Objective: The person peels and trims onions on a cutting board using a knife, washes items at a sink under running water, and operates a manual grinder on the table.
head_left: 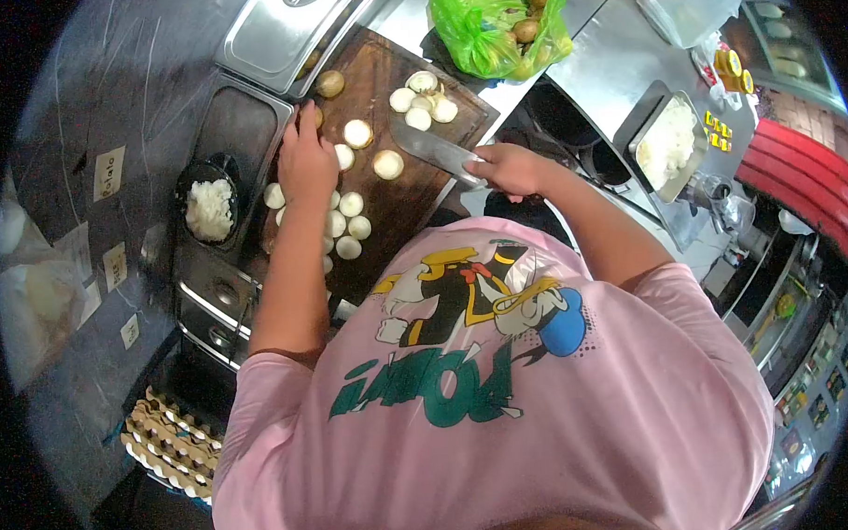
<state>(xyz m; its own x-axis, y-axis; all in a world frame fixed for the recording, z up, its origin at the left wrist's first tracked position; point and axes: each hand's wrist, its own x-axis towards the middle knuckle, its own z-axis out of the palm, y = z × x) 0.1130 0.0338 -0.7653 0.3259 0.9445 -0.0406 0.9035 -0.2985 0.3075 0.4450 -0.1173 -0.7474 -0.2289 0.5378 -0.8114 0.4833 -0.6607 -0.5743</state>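
My left hand (308,164) is at the left edge of the wooden cutting board (403,69), its fingers curled against a brown-skinned onion (319,117) that they partly hide. My right hand (516,171) grips the handle of a broad kitchen knife (431,153), its blade lying low over the board and pointing left. Just beyond my left fingers sits a whole brown onion (330,82). Cut onion halves (388,164) lie between the hands, a group of peeled pieces (351,204) is beside my left forearm, and more pieces (422,99) are at the board's far right.
A black bowl of chopped white pieces (209,210) stands left, by a steel pan (241,117). Beyond the board is a green plastic bag (500,29) holding brown onions. A tray of white food (665,144) sits right. Egg cartons (169,442) are stacked lower left.
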